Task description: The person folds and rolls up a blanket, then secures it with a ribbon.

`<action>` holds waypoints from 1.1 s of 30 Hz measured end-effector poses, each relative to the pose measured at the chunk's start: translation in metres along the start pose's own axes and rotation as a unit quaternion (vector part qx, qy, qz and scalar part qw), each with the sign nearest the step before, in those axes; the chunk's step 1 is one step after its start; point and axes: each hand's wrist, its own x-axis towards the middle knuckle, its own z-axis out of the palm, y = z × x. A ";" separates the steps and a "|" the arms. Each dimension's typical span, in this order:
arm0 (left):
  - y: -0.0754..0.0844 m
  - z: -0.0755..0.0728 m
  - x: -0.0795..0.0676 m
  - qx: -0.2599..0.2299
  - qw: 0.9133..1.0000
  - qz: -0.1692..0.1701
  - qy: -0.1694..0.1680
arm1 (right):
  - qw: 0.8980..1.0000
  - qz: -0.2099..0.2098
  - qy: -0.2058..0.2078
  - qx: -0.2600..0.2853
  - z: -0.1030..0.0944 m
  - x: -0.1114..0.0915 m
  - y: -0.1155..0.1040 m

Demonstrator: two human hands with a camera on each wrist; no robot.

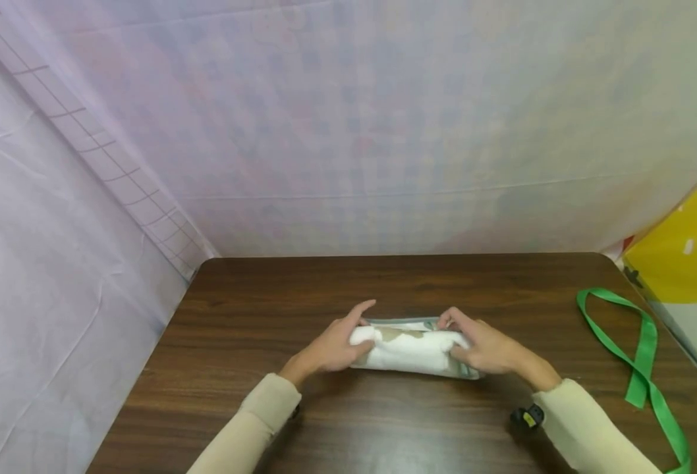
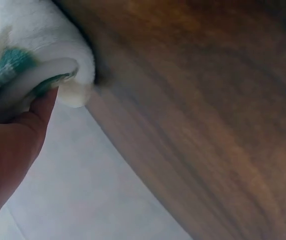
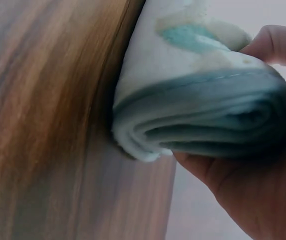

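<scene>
A white towel [image 1: 410,355] with beige and green patches lies rolled lengthwise across the middle of the table. My left hand [image 1: 335,343] holds its left end, the thumb on the near side and the fingers over the far side. At the other end, my right hand [image 1: 491,345] pinches the roll between thumb and fingers. The right wrist view shows the spiral layers of the towel [image 3: 198,112] and its grey-green stitched edge, with my right hand [image 3: 253,195] around that end. In the left wrist view, my left thumb [image 2: 40,112] presses into the folded end of the towel [image 2: 43,30].
A green ribbon [image 1: 643,359] lies looped along the right side of the brown wooden table [image 1: 236,316]. White sheeting [image 1: 348,131] hangs behind the table and on the left. Something yellow with white marks [image 1: 686,243] stands past the right edge. A small black device [image 1: 528,417] sits by my right sleeve.
</scene>
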 end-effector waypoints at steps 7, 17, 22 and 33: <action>-0.007 0.004 0.004 -0.012 0.999 -0.020 0.040 | 0.999 -0.016 0.045 0.009 -0.001 0.001 0.011; -0.012 0.006 0.012 -0.023 0.996 -0.066 0.054 | 0.995 -0.032 0.096 -0.003 0.001 -0.001 0.032; -0.012 0.007 0.018 -0.021 0.993 -0.095 0.068 | 0.995 -0.013 0.097 0.008 0.003 0.001 0.034; -0.007 0.012 0.018 0.094 0.983 -0.080 0.136 | 0.997 0.026 0.073 0.024 0.005 0.005 0.036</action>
